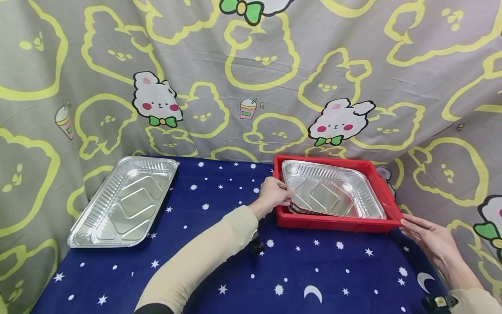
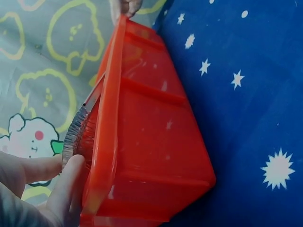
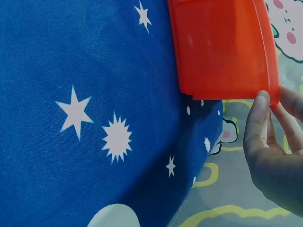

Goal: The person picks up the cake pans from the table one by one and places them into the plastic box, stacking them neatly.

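A shiny foil tray (image 1: 331,192) lies tilted inside a red plastic bin (image 1: 337,224), its left end raised toward the bin's rim. Beneath its near edge another foil rim (image 1: 300,210) shows. My left hand (image 1: 273,192) pinches the upper tray's left edge between thumb and fingers; the left wrist view shows the crimped foil (image 2: 75,130) at those fingertips. At the bin's near right corner, my right hand (image 1: 431,240) grips the rim, thumb on the outer wall and fingers behind, as the right wrist view shows.
Another foil tray (image 1: 137,200) sits at the table's left side. A dark blue cloth (image 1: 219,187) with white stars and moons covers the table. Behind and at the sides hangs a grey curtain (image 1: 211,61) with cartoon figures, close to the bin's far side.
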`<state>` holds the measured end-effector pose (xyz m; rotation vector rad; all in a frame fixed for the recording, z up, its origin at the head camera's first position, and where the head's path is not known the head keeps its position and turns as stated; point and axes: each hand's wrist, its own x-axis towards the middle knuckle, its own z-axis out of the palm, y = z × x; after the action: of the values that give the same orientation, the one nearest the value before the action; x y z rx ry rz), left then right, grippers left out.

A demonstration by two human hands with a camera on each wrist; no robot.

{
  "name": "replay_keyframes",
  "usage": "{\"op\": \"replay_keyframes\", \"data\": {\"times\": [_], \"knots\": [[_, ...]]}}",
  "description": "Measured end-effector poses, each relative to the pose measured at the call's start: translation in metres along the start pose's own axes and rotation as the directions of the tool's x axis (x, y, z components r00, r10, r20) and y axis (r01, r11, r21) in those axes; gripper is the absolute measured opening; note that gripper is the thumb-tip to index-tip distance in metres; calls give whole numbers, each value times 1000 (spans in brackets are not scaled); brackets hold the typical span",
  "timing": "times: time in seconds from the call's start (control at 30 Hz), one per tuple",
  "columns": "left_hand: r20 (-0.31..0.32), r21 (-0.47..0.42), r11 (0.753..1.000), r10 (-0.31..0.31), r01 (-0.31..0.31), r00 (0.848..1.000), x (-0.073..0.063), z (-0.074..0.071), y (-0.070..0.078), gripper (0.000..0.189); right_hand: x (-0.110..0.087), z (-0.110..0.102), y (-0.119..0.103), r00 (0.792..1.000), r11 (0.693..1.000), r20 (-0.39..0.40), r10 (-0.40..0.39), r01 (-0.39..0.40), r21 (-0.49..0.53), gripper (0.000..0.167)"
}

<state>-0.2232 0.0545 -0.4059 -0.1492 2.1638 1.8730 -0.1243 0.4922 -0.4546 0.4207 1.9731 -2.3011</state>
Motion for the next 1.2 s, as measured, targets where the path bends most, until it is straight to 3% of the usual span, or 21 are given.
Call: {"op": "replay_keyframes", "data": {"times": [0.2, 0.47, 0.6, 0.8, 1.1, 1.2], "knots": [[10, -49, 999, -5, 5, 1000, -3, -13, -1, 32, 1, 0, -2, 999, 999, 34, -14, 12, 38, 32], [58, -86, 996, 37, -32, 998, -14, -46, -4, 34, 1, 0, -2, 999, 999, 47, -24, 21, 48, 34], [10, -136, 989, 63, -61, 998, -23, -69, -7, 31, 0, 0, 0, 998, 998, 53, -34, 31, 54, 37], [-109, -266, 961, 48, -75, 993, -39, -112, -16, 31, -1, 1, 3, 996, 996, 64, -55, 50, 75, 38], [-247, -358, 929, 7, -98, 969, -76, -194, -39, 47, -2, 0, 4, 995, 995, 70, -67, 61, 80, 37], [-275, -379, 920, -6, -103, 962, -90, -219, -47, 34, -1, -1, 4, 996, 995, 65, -65, 60, 77, 37]]}}
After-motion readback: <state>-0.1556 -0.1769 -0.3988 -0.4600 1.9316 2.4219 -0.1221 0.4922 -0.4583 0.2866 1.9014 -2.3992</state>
